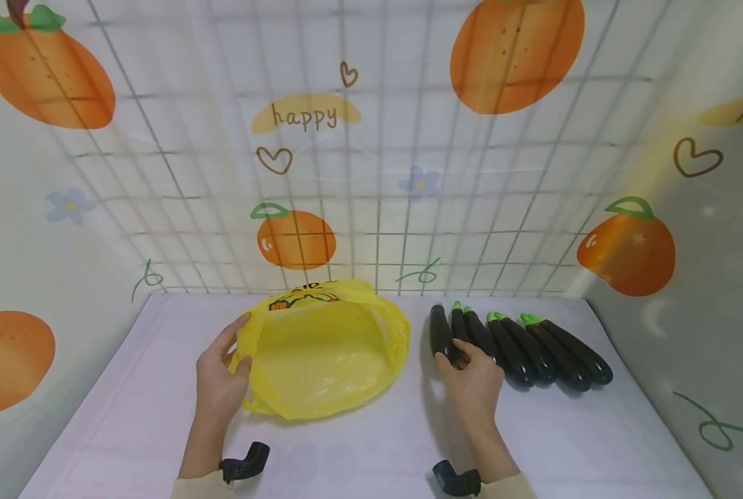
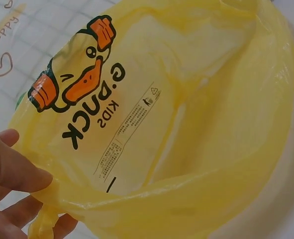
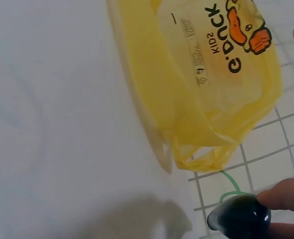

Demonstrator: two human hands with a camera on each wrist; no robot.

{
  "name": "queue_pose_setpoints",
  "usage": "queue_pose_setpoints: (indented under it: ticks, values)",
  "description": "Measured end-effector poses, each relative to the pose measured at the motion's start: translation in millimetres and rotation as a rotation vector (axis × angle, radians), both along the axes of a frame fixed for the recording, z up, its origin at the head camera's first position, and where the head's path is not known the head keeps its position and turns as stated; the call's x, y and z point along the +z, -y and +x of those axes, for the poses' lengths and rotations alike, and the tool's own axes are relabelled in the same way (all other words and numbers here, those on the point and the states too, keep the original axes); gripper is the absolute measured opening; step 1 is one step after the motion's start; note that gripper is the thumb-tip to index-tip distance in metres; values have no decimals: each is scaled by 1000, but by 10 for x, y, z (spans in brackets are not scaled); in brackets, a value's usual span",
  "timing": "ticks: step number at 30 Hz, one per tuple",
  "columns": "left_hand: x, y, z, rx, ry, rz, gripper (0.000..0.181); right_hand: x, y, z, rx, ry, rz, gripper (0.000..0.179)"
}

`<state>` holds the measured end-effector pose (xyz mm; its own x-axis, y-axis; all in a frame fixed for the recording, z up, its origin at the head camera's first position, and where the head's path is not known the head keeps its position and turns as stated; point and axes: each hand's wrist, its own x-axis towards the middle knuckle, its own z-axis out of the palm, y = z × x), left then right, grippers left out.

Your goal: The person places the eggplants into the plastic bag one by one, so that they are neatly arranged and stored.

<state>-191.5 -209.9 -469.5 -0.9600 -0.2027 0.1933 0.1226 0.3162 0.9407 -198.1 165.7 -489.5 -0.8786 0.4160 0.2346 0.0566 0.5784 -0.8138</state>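
Observation:
A yellow plastic bag (image 1: 321, 360) lies on the table with its mouth wide, facing me. In the left wrist view a duck print and lettering show on the bag (image 2: 137, 124). My left hand (image 1: 218, 374) pinches the bag's left rim between thumb and fingers. On the right, my right hand (image 1: 474, 381) holds the leftmost eggplant (image 1: 440, 326) near its rounded lower end. That dark, glossy eggplant (image 3: 241, 217) shows between thumb and finger in the right wrist view, apart from the bag. Part of it is hidden behind the fingers.
Several more eggplants (image 1: 536, 353) with green stems lie side by side to the right of my right hand. The white table (image 1: 346, 457) meets a wire grid (image 1: 378, 235) at the back, covered by a printed sheet with oranges. Similar sheeting flanks both sides.

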Motion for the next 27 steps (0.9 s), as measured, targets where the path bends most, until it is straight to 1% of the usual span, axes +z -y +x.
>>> queue_pose_setpoints:
  ticks: [4,10,17,20,24,27]
  values:
    - [-16,3,-5,19,-31,-43,76,64,-21,9,-18,-28,-34,42]
    - [-22,-5,-20,35,-38,-55,77,166,-65,30,-42,-85,-54,40]
    - [-18,-22,-49,46,-55,-67,74,304,-62,85,-42,-129,-164,40]
    - [-9,-30,-47,51,-55,-70,73,377,-53,117,-19,-159,-230,39]
    - [-2,-33,-39,52,-45,-55,73,478,-31,162,33,-202,-315,39]
    - [2,-27,-36,49,-29,-35,72,552,-9,202,63,-223,-346,39]
